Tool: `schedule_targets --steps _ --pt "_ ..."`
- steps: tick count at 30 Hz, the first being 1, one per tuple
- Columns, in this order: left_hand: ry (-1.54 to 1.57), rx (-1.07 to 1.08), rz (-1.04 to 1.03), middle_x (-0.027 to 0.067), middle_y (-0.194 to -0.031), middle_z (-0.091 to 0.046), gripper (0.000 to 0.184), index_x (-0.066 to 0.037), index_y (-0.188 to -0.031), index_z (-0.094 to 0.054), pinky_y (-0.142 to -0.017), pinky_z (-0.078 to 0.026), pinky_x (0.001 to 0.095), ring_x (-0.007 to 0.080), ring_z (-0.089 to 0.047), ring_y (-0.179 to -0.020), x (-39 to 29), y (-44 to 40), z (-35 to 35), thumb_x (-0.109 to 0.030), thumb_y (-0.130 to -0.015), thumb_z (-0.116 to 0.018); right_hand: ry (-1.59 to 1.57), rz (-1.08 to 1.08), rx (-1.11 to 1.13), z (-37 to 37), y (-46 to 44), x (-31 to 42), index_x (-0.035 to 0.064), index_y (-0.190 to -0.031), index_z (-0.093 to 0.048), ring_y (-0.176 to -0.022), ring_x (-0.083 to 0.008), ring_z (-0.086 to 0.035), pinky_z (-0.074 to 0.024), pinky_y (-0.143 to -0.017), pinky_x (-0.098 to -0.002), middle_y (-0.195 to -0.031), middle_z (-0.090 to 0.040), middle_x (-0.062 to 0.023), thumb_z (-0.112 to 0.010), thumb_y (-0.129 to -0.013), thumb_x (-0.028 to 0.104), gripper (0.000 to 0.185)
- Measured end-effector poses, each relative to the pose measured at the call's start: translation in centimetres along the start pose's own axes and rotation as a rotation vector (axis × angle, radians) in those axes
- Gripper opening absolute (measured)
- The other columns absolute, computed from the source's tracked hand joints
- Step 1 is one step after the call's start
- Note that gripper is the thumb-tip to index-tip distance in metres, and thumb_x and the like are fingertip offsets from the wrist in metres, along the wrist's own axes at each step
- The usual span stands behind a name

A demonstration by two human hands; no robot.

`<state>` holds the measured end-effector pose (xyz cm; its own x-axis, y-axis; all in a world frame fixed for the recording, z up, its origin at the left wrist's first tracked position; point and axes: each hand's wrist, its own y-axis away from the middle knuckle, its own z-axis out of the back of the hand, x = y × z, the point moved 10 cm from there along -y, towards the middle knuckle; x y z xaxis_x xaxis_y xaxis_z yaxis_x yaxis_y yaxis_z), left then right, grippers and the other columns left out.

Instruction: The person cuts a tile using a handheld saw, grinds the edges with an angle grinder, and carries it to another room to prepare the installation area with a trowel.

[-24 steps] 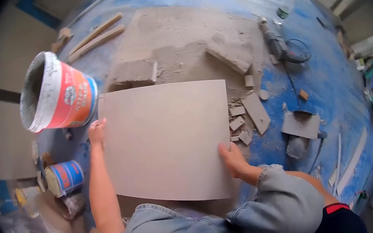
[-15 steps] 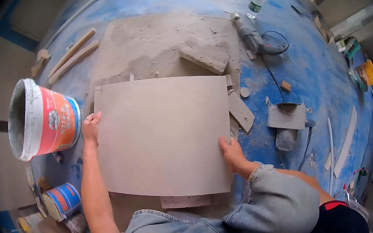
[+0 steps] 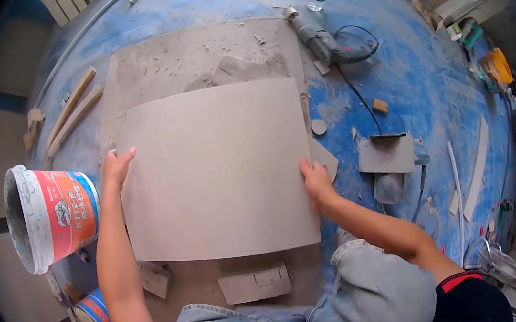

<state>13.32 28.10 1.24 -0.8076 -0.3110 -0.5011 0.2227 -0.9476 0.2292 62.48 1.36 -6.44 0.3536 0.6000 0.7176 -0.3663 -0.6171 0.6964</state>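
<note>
Now, in the head view, left fingers point(image 3: 130, 154) and right fingers point(image 3: 306, 168) grasp opposite edges of the panel point(image 3: 217, 173) between them; it has shifted forward, baring a block point(image 3: 254, 281) bodyward of them, hiding more slab point(image 3: 244, 69) beyond.

One head-worn camera looks forward and down — from close above.

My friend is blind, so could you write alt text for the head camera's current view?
A person's left hand and right hand hold a large, pale panel by opposite sides. A bucket is on the left; a power tool lies upper right on the dusty blue floor.
</note>
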Motion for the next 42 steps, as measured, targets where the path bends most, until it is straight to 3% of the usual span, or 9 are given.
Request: schedule_targets --steps 13,15,21,22,25,27,33,39,42 --pt "-0.502 -0.154 -0.03 0.0332 -0.128 -0.055 0.077 0.011 -0.131 -0.05 -0.108 -0.04 0.0448 0.0421 -0.052 -0.124 -2.5 2.3 -1.9 -0.044 -0.082 -0.074 -0.021 -0.25 0.097 0.6 -0.1 -4.6 -0.0017 -0.139 -0.046 -0.12 -0.026 -0.055 -0.0447 -0.102 -0.0414 -0.132 -0.057 -0.0149 -0.037 -0.102 0.059 0.071" --pt "-0.47 -0.344 -0.402 0.0262 -0.127 -0.057 0.067 0.001 -0.134 -0.053 -0.106 -0.041 0.0424 0.0389 -0.054 -0.121 -6.0 8.0 0.6 -0.04 -0.085 -0.073 0.028 -0.266 0.073 1.4 -0.9 -5.5 -0.0016 -0.141 -0.044 -0.121 -0.0292 -0.055 -0.0439 -0.104 -0.0432 -0.135 -0.055 -0.0159 -0.038 -0.101 0.06 0.073" --pt "-0.055 0.212 -0.69 0.0201 -0.104 -0.064 0.036 -0.003 -0.113 -0.063 -0.088 -0.05 0.045 0.0391 -0.062 -0.102 -2.1 34.1 -2.0 -0.011 -0.079 -0.073 -0.135 -0.339 0.17 -2.1 1.9 -2.6 -0.0028 -0.143 -0.04 -0.122 -0.0289 -0.056 -0.0433 -0.106 -0.04 -0.136 -0.056 -0.0168 -0.035 -0.102 0.059 0.074" --pt "-0.364 0.712 -0.302 0.0209 -0.113 -0.062 0.048 -0.004 -0.122 -0.061 -0.091 -0.049 0.0453 0.0391 -0.061 -0.108 8.2 37.9 -8.2 -0.018 -0.078 -0.075 -0.098 -0.318 0.161 -2.1 2.4 -1.9 -0.0022 -0.144 -0.039 -0.125 -0.0277 -0.054 -0.0418 -0.107 -0.0394 -0.139 -0.053 -0.0161 -0.033 -0.103 0.057 0.072" --pt "0.434 0.285 0.581 0.0212 -0.114 -0.062 0.054 -0.001 -0.117 -0.061 -0.102 -0.04 0.0523 0.0389 -0.059 -0.112 20.6 45.4 -14.7 -0.043 -0.085 -0.066 -0.043 -0.275 0.143 -1.6 2.1 -1.3 -0.001 -0.146 -0.036 -0.131 -0.026 -0.048 -0.0383 -0.11 -0.0385 -0.145 -0.047 -0.0147 -0.032 -0.105 0.054 0.069" --pt "-0.259 0.35 -0.724 0.0221 -0.126 -0.055 0.076 0.001 -0.131 -0.051 -0.109 -0.031 0.061 0.0402 -0.051 -0.121 1.6 45.0 -11.5 -0.042 -0.073 -0.077 -0.006 -0.252 0.152 -1.7 2.3 -0.9 -0.0005 -0.147 -0.035 -0.134 -0.0253 -0.045 -0.0364 -0.111 -0.0383 -0.148 -0.044 -0.0141 -0.032 -0.105 0.053 0.068" --pt "-0.076 0.228 -0.435 0.021 -0.131 -0.046 0.105 0.002 -0.136 -0.042 -0.112 -0.026 0.065 0.0379 -0.046 -0.122 2.2 44.0 -12.2 -0.036 -0.051 -0.091 -0.01 -0.268 0.142 -1.9 2.8 -0.3 -0.0005 -0.147 -0.035 -0.134 -0.0259 -0.045 -0.0368 -0.111 -0.0397 -0.149 -0.042 -0.0137 -0.032 -0.105 0.052 0.067" --pt "-0.085 -0.089 0.094 0.0187 -0.117 -0.051 0.094 0.001 -0.127 -0.048 -0.101 -0.037 0.0549 0.0388 -0.05 -0.111 0.9 44.8 -12.7 -0.044 -0.057 -0.09 -0.012 -0.247 0.149 -1.6 2.5 -1.3 -0.0003 -0.143 -0.039 -0.129 -0.0258 -0.05 -0.0423 -0.107 -0.0403 -0.144 -0.048 -0.0133 -0.032 -0.105 0.052 0.066" --pt "-0.098 0.006 0.037 0.0168 -0.113 -0.053 0.088 0.0 -0.124 -0.051 -0.094 -0.041 0.0495 0.0378 -0.051 -0.108 0.0 45.3 -13.3 -0.05 -0.061 -0.089 -0.018 -0.195 0.127 -1.2 1.9 -1.4 -0.0004 -0.143 -0.04 -0.128 -0.0257 -0.05 -0.0426 -0.106 -0.0404 -0.142 -0.05 -0.0142 -0.031 -0.105 0.053 0.066"
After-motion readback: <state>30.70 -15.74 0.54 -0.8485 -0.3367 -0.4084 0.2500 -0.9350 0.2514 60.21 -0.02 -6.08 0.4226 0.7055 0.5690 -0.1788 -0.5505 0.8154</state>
